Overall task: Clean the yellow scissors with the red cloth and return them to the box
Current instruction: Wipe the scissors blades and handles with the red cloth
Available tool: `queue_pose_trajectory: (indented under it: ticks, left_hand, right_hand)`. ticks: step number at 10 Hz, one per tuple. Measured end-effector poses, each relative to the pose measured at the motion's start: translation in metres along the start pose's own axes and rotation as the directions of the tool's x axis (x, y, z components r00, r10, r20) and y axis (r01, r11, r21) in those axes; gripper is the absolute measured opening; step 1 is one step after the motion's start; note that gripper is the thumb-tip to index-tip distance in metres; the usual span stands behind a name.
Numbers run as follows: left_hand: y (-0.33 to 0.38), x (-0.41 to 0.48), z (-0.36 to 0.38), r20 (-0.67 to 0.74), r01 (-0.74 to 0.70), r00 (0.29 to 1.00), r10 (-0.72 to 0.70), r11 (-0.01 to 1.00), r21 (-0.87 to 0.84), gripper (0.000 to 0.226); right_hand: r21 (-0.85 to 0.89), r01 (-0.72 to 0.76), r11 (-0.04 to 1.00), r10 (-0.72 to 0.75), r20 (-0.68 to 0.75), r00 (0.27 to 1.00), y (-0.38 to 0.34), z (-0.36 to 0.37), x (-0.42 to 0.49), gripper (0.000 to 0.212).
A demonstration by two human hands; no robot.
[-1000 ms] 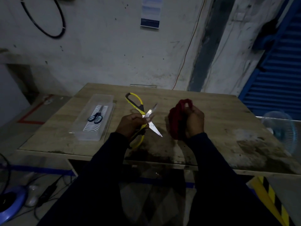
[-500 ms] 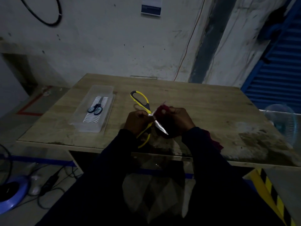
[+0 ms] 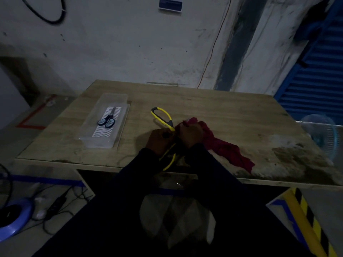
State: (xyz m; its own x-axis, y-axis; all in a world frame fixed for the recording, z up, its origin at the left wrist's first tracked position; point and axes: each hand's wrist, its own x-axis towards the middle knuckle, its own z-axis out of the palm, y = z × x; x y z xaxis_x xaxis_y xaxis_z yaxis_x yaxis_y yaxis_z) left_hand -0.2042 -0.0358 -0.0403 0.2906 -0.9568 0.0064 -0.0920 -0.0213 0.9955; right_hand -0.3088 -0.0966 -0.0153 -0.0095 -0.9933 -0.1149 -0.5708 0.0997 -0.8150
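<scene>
My left hand (image 3: 159, 140) grips the yellow scissors (image 3: 161, 117) near their pivot, over the front middle of the wooden table (image 3: 222, 112). One yellow handle loop points away from me, the other sticks out below my wrist. My right hand (image 3: 190, 135) holds the red cloth (image 3: 228, 151) bunched around the blades, which are hidden under it. The rest of the cloth trails to the right across the tabletop. A clear plastic box (image 3: 104, 123) lies to the left.
Small blue-handled scissors (image 3: 107, 121) lie inside the box on a wavy-patterned liner. A pale blue fan (image 3: 323, 134) stands past the table's right edge. Cables and a blue round object (image 3: 14, 219) lie on the floor at the lower left. A wall stands behind the table.
My right hand brought the bunched cloth from beside the scissors onto the blades, which now are covered. The cloth's loose end has spread out to the right on the table.
</scene>
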Motion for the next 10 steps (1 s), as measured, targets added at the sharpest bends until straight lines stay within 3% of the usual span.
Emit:
queue_pose_trajectory:
  ticks: [1, 2, 3, 4, 5, 7, 8, 9, 10]
  left_hand:
    - [-0.014, -0.001, 0.004, 0.004, -0.006, 1.0, 0.006, 1.0, 0.016, 0.008]
    - [-0.023, 0.005, 0.0, -0.035, -0.02, 0.999, 0.019, 1.0, -0.004, 0.012]
    - [-0.022, 0.005, 0.003, -0.012, -0.032, 0.999, 0.032, 0.999, -0.037, 0.015]
    - [-0.025, 0.005, 0.005, 0.018, -0.066, 0.998, 0.066, 0.998, -0.02, 0.021]
    - [-0.026, 0.007, 0.002, 0.005, -0.032, 0.999, 0.032, 0.998, -0.053, 0.013]
    - [-0.024, 0.008, 0.001, -0.009, 0.008, 1.0, -0.009, 0.997, -0.076, 0.007]
    - [-0.023, 0.006, 0.002, 0.0, 0.037, 0.999, -0.037, 0.994, -0.105, 0.003]
    - [-0.02, 0.009, -0.002, -0.02, 0.039, 0.999, -0.041, 0.996, -0.086, 0.003]
    - [-0.019, 0.005, -0.004, -0.027, 0.047, 0.998, -0.05, 0.994, -0.099, 0.009]
  right_hand:
    - [-0.141, 0.105, 0.984, -0.102, 0.03, 0.994, 0.009, 0.004, -0.002, 0.034]
    - [-0.113, 0.178, 0.977, -0.173, 0.055, 0.983, 0.007, 0.003, 0.0, 0.035]
    - [-0.05, 0.173, 0.984, -0.159, 0.204, 0.966, 0.002, -0.015, 0.001, 0.01]
    - [-0.193, 0.196, 0.961, -0.14, 0.269, 0.953, 0.007, -0.02, 0.004, 0.015]
    - [-0.192, 0.224, 0.956, -0.198, 0.146, 0.969, -0.002, -0.012, -0.001, 0.028]
    - [-0.096, 0.111, 0.989, -0.105, 0.059, 0.993, -0.011, -0.004, -0.002, 0.041]
    - [-0.131, 0.051, 0.99, -0.04, 0.081, 0.996, -0.011, -0.002, 0.002, 0.032]
    - [-0.156, 0.083, 0.984, -0.071, 0.079, 0.994, -0.013, -0.005, 0.002, 0.018]
    - [-0.022, 0.062, 0.998, -0.063, -0.037, 0.997, -0.011, -0.021, 0.012, 0.032]
